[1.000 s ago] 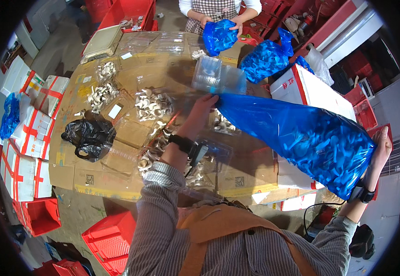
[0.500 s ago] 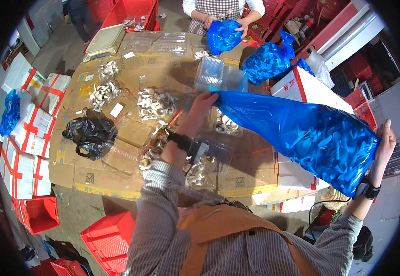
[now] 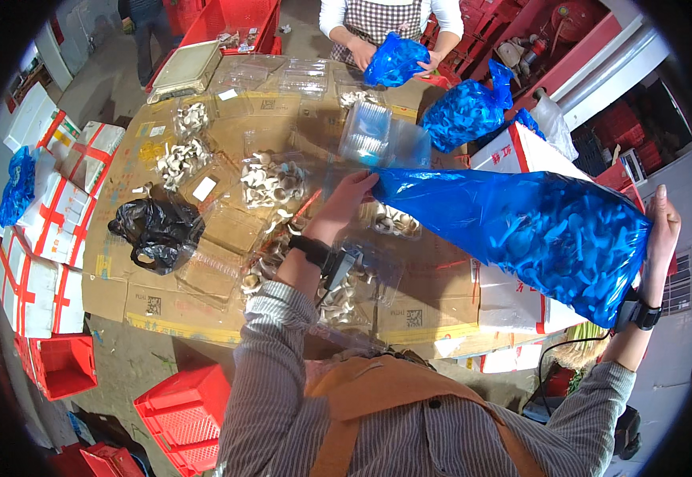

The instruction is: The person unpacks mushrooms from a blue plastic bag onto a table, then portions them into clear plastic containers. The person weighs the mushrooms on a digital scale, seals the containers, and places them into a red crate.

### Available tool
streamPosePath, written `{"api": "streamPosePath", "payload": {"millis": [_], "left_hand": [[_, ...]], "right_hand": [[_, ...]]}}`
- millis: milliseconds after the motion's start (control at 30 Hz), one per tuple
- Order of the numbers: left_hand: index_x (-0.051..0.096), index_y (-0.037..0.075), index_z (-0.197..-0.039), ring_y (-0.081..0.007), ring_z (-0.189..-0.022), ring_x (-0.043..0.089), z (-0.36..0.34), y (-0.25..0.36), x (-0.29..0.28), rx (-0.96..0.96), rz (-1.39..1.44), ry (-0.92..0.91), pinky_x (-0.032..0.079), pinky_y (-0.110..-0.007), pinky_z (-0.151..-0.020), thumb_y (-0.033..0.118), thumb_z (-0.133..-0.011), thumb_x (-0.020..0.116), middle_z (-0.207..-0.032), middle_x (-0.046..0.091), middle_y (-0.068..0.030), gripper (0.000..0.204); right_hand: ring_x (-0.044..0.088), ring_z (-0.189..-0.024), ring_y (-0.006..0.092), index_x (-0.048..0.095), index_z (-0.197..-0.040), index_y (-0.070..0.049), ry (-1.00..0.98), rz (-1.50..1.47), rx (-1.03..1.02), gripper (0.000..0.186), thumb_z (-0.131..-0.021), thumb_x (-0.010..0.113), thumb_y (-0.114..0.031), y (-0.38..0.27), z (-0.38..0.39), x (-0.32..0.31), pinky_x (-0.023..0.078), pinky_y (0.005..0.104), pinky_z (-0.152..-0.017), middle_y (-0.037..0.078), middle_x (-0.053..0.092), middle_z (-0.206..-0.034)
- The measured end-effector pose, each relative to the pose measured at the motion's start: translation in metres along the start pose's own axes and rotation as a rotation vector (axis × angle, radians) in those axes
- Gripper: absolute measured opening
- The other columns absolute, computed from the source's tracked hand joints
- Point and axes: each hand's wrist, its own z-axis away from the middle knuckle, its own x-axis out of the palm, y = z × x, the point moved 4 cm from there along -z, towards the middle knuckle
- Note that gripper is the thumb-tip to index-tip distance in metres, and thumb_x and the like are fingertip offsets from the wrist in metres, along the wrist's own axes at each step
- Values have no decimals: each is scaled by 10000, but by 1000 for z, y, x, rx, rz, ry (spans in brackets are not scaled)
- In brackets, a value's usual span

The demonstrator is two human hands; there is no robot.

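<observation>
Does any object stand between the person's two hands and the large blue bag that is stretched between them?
Nothing visible does. The left hand holds the narrow end of the blue bag directly. The right hand is at the bulging end, with no object seen between, though its grip is partly hidden.

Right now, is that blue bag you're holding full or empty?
Partly full: mushrooms show through the blue plastic bag near the right hand; toward the left hand it looks empty.
</observation>
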Motion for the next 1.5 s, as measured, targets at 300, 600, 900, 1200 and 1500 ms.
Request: {"api": "streamPosePath", "payload": {"millis": [300, 600, 900, 1200, 1500], "left_hand": [[595, 7, -1064, -76, -791, 540, -10, -1, -3, 36, -126, 93, 429, -234, -705, 208, -925, 508, -910, 622, 1, 259], [598, 5, -1069, -87, -799, 539, -17, -18, -15, 55, -89, 183, 423, -233, -717, 207, -918, 519, -911, 619, -5, 264], [610, 42, -1053, -64, -708, 492, -9, -13, -18, 33, -102, 252, 392, -203, -641, 220, -913, 528, -865, 600, 29, 241], [618, 65, -1017, -25, -684, 444, -7, 7, -11, 46, -116, 237, 358, -193, -625, 258, -906, 543, -780, 553, 74, 235], [611, -4, -890, -79, -737, 480, -4, 32, 19, 305, 7, 308, 392, -260, -680, 220, -898, 544, -765, 576, 16, 233]], "right_hand": [[322, -545, 44, 553, -613, -64, -20, 20, -97, 432, -920, 531, -367, -4, 12, 18, 243, 229, -502, -47, 436, -576], [282, -540, 48, 395, -548, -86, -11, 24, -34, 476, -927, 529, -341, -6, 23, 38, 216, 255, -497, -59, 368, -562], [274, -547, 54, 439, -573, -84, -82, -54, -45, 440, -921, 542, -332, 2, 21, 48, 218, 248, -504, -57, 368, -568], [242, -528, 48, 352, -556, -117, 60, -216, 52, 466, -946, 494, -330, 11, 27, 9, 185, 248, -496, -56, 315, -564], [223, -524, 47, 368, -547, -121, 157, -212, 134, 463, -943, 502, -320, 44, 54, -11, 166, 241, -493, -62, 307, -568]]}}
